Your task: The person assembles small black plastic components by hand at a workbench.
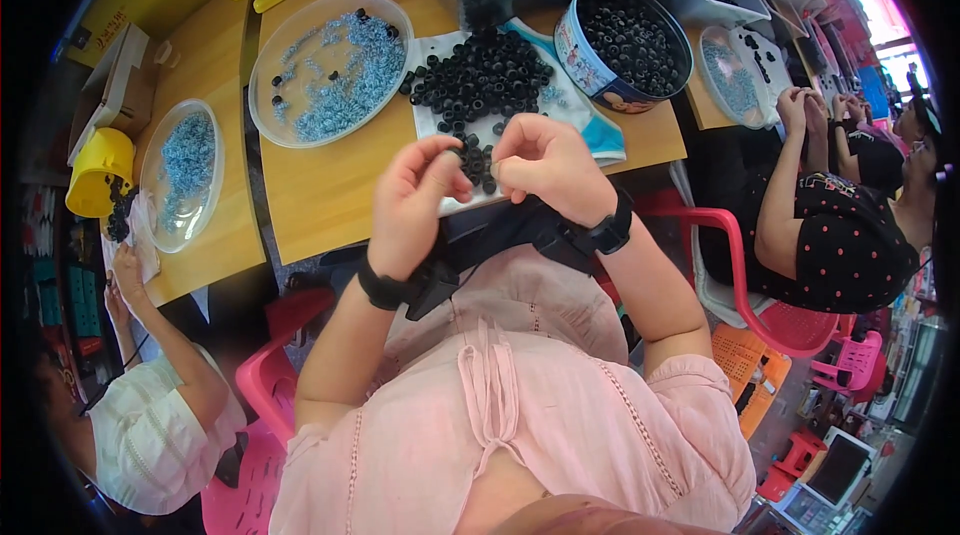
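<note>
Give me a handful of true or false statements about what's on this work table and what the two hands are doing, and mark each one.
1. Both hands, left hand and right hand, are raised together over the near edge of the wooden table. True.
2. The pile of black rings lies on a white sheet. True.
3. The clear round dish holds mostly red beads. False: it holds mostly pale blue pieces, with a few black ones.
4. The round tin is empty. False: it is full of black rings.
5. Each wrist has a black band. True.
6. The right hand rests flat on the table. False: its fingers are curled and pinched together, close to the left hand.
</note>
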{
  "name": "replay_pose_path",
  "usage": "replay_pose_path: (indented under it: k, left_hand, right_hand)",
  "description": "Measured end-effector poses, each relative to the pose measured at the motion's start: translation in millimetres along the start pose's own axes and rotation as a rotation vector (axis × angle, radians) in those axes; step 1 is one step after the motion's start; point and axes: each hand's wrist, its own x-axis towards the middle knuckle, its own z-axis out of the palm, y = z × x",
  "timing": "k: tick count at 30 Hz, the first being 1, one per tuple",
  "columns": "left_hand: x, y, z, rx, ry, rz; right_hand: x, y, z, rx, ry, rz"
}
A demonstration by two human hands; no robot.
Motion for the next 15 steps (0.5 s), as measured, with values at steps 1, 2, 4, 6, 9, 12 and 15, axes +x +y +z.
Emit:
replay_pose_path:
  k: [1,2,4,6,9,12,15]
  left_hand:
    - [4.2,-0.6,-4.3,-0.189,0.036,-0.061]
    - [5.7,2.8,-4.7,-0.216,0.057,-0.048]
    - [5.4,2.7,-5.8,-0.206,0.046,-0.038]
    - [5.0,0.2,-7.5,-0.202,0.036,-0.025]
    - [1.6,-5.2,-8.8,-0.186,0.035,-0.047]
    - [0.9,-8.4,-9.0,-0.201,0.000,-0.096]
    - [0.0,-10.5,-6.9,-0.186,-0.044,-0.146]
  right_hand:
    - [2.3,-2.3,-1.8,-0.130,0.057,-0.078]
    - [5.0,-5.0,-4.1,-0.260,0.114,-0.155]
    - [15.2,-13.0,-14.2,-0.264,0.203,-0.190]
    - [24.0,-21.8,-28.4,-0.332,0.319,-0.257]
    - [26.2,-30.4,-58.0,-0.404,0.348,-0.254]
    - [19.2,-18.3,-82.3,-0.745,0.349,-0.262]
    - [10.2,-9.9,-87.3,-0.973,0.284,-0.282]
